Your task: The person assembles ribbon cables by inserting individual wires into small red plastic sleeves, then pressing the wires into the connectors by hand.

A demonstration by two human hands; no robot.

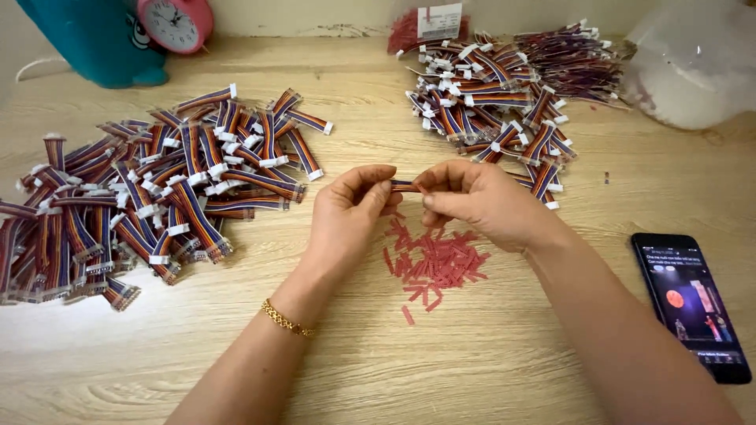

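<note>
Left hand (346, 211) and right hand (480, 201) pinch ribbon cable (405, 186).

- the short ribbon cable (405, 186) pinched between the left hand (346, 216) and the right hand (480, 203) is mostly covered by the fingers; its ends cannot be seen.
- the left pile of cables (134, 193) runs off the left edge.
- the teal object (94, 39) and the pink clock (175, 22) are cut off by the top edge.
- the clear plastic bag (693, 63) is cropped at the top right corner; its contents are blurred.
- the phone (691, 305) screen is too small to make out.
- both forearms leave the frame at the bottom.
</note>
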